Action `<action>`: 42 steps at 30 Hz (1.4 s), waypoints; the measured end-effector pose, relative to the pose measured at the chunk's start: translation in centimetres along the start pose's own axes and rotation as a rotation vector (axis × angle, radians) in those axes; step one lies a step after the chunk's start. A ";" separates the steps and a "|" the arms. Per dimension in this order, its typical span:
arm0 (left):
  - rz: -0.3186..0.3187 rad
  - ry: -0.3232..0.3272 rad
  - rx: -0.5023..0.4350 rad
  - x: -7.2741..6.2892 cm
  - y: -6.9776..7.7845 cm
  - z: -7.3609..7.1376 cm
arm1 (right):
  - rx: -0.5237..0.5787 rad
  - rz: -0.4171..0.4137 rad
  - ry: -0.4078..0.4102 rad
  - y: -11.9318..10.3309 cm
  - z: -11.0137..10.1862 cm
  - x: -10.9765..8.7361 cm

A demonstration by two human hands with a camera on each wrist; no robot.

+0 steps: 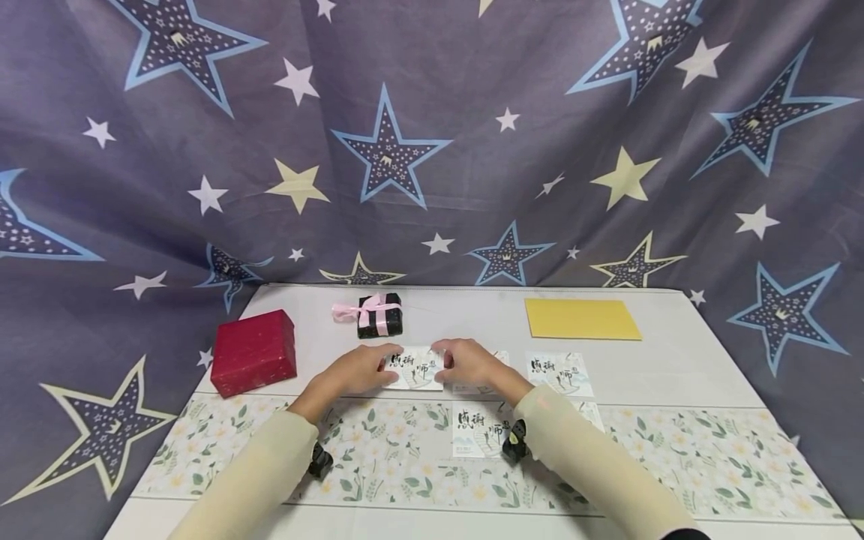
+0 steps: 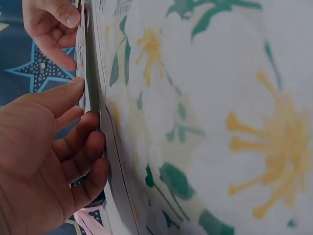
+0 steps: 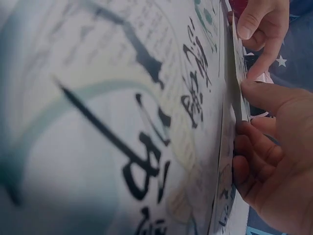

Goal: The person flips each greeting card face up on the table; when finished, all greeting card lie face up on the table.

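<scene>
A white greeting card [image 1: 415, 369] with black brush-style characters is held between both hands, near the middle of the table. My left hand [image 1: 363, 369] pinches its left edge, thumb on one face and fingers on the other. At the opposite edge, my right hand [image 1: 470, 364] pinches it the same way. Both wrist views show the card [image 2: 88, 93] edge-on, raised slightly off the surface. Several matching cards lie flat to the right: one partly under the right hand, a card [image 1: 560, 373] farther right, a card [image 1: 475, 431] in front, and another partly hidden by the right forearm.
A red box [image 1: 253, 352] stands at the table's left edge. Behind the hands sits a small black gift box [image 1: 380, 315] with a pink ribbon. A yellow envelope-like sheet [image 1: 583, 319] lies at the back right. A floral strip [image 1: 709, 457] crosses the table; a star-patterned curtain hangs behind.
</scene>
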State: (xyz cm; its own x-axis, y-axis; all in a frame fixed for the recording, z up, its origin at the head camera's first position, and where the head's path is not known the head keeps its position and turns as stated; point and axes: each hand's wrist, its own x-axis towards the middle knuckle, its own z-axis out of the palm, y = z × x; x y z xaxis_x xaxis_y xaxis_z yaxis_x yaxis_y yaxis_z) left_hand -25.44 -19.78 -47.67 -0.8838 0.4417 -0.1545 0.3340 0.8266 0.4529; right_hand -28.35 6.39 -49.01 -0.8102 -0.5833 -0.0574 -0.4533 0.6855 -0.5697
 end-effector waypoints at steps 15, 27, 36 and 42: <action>-0.026 0.000 0.165 0.3 0.7 0.4 | -0.064 0.027 -0.036 -0.7 0.1 -0.2; -0.061 -0.025 0.286 0.6 1.7 0.6 | -0.049 0.067 -0.083 -0.6 -0.4 -0.3; -0.028 -0.003 0.255 0.5 1.8 -0.1 | -0.026 -0.021 -0.013 -0.2 -2.1 -1.1; 0.033 0.098 0.258 0.3 2.6 -1.3 | -0.079 -0.075 0.064 0.1 -4.3 -2.2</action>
State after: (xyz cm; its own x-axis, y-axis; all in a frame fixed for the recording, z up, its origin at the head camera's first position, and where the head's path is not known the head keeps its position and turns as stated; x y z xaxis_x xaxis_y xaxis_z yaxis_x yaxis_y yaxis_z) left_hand -25.26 -18.01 -45.39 -0.8944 0.4442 -0.0522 0.4242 0.8795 0.2158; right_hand -28.17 9.63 -45.44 -0.7936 -0.6073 0.0368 -0.5396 0.6747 -0.5035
